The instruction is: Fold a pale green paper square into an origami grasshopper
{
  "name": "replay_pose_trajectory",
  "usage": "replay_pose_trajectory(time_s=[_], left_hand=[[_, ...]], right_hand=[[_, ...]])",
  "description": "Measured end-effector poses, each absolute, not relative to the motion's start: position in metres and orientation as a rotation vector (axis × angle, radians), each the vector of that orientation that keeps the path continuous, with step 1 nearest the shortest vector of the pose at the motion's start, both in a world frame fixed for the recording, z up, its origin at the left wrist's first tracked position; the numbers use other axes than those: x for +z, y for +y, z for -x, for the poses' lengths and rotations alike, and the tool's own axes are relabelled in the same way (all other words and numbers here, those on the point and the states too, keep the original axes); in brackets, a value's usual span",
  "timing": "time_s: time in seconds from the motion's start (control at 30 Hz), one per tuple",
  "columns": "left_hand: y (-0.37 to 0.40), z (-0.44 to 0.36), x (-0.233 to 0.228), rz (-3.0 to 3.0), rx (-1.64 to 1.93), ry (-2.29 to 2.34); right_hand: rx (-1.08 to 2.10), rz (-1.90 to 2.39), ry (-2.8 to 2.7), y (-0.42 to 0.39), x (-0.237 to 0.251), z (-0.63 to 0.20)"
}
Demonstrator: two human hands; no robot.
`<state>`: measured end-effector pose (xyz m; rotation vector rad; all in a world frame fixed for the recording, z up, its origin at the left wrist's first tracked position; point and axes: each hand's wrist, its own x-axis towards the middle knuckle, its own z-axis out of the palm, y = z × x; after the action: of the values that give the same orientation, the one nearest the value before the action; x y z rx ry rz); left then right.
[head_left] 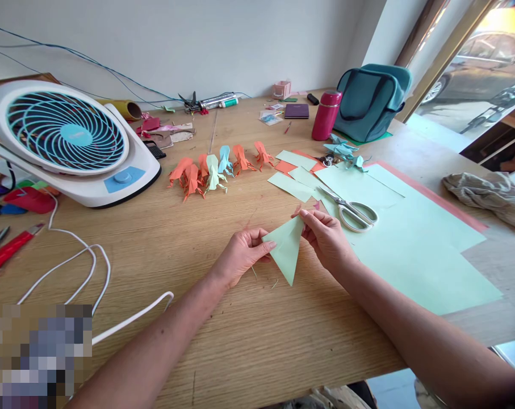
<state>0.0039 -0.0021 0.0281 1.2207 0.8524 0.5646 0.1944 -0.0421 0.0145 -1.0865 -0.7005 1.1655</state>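
Note:
A pale green piece of paper [286, 250], folded into a triangle, is held between both hands above the wooden table. My left hand [247, 253] pinches its left corner, thumb on top. My right hand [323, 233] grips the upper right corner between thumb and fingers. The triangle's lowest point faces toward me. Just right of my right hand, scissors [357, 216] with white handles lie on large pale green sheets [410, 250]. Smaller cut green paper strips [288, 186] rest beyond the hands. Folded paper figures in orange [192, 180], green [214, 173] and blue [225, 161] stand farther back.
A white fan [70, 136] stands at the left, its white cord [96, 267] looping over the table [223, 352]. A red utility knife [10, 253] lies at the left edge. At the back right are a pink bottle [326, 116] and a teal bag [368, 105].

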Motion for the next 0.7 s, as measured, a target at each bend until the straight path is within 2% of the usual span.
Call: replay_pose_trajectory(time_s=[0.43,0.7], left_hand=[[-0.0032,-0.0042,0.0244,-1.335,0.699,0.906],[-0.0044,-0.0050,0.0299,-1.174,0.673,0.939]], right_hand=[[1.128,1.049,-0.716,-0.0417,0.0124,-0.1954],[1.144,1.023,-0.690,-0.0412,0.0115,-0.1962]])
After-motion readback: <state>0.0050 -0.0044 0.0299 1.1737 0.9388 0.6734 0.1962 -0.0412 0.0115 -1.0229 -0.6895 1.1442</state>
